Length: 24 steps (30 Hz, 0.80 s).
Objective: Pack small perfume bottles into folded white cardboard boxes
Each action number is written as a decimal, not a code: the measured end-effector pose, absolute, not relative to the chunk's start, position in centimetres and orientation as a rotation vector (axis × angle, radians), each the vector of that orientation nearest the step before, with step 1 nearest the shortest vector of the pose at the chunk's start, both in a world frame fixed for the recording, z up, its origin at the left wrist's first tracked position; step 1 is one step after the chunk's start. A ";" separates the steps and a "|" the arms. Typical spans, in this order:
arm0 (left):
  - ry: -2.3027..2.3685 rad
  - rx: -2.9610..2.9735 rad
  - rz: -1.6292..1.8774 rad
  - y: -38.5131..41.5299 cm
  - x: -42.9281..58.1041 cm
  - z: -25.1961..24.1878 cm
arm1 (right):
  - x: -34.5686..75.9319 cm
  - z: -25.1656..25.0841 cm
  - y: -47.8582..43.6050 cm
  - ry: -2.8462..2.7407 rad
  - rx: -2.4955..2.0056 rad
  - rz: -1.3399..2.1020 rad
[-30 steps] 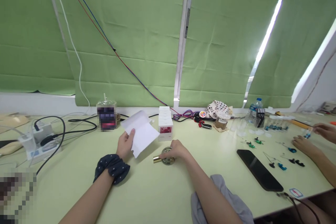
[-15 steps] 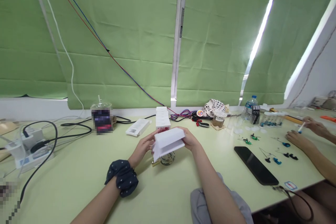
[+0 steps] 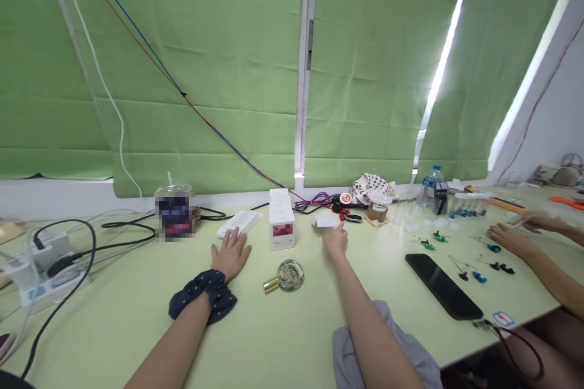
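Note:
My left hand (image 3: 231, 253) has its fingers spread, with the fingertips at the near edge of a flat white box (image 3: 239, 223). My right hand (image 3: 335, 240) reaches forward, its fingers closed at a small folded white card piece (image 3: 325, 221); whether they grip it is unclear. Between my hands stands a row of white boxes (image 3: 281, 226), the front one with a red picture. Nearer to me a round glass bottle (image 3: 291, 275) lies beside a gold cap (image 3: 271, 285).
A blurred cup (image 3: 175, 213) and a power strip with cables (image 3: 59, 267) are at the left. To the right are a black phone (image 3: 442, 285), small green and blue parts, a plastic tub (image 3: 378, 208), a water bottle (image 3: 431, 185) and another person's hands (image 3: 511, 237).
My hands have moved apart, the left to the flat box, the right forward with the white card piece, which now rests farther back. The glass bottle and box row are uncovered.

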<state>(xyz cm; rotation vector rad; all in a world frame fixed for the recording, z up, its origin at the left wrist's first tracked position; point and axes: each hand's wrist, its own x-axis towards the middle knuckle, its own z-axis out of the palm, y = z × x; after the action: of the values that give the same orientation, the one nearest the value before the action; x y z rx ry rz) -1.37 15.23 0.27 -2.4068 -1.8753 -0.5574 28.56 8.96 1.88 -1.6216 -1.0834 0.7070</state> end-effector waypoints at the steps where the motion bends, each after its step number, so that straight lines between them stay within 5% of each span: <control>1: -1.911 -2.404 -0.536 15.5 -1.3 0.2 | 27.8 1.9 8.9 -1.026 -1.691 0.586; 4: -2.000 -2.274 -0.574 16.1 -1.1 0.3 | 25.4 2.4 8.9 -0.953 -1.743 0.283; 8: -1.839 -2.231 -0.779 15.7 -0.5 0.5 | 22.4 2.8 9.0 -1.513 -1.345 0.302; 18: -1.142 -2.894 -1.521 12.1 4.1 1.7 | 21.9 4.0 7.3 -1.870 -1.218 0.016; 24: -1.152 -3.213 -1.558 11.3 3.7 3.5 | 22.5 4.1 7.3 -1.856 -1.026 -0.035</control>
<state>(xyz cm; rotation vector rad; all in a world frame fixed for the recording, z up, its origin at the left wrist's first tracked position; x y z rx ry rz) 3.66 11.28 3.50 -3.2133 -1.1522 -1.5577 22.48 7.35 4.15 -1.0260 -1.8557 -0.0352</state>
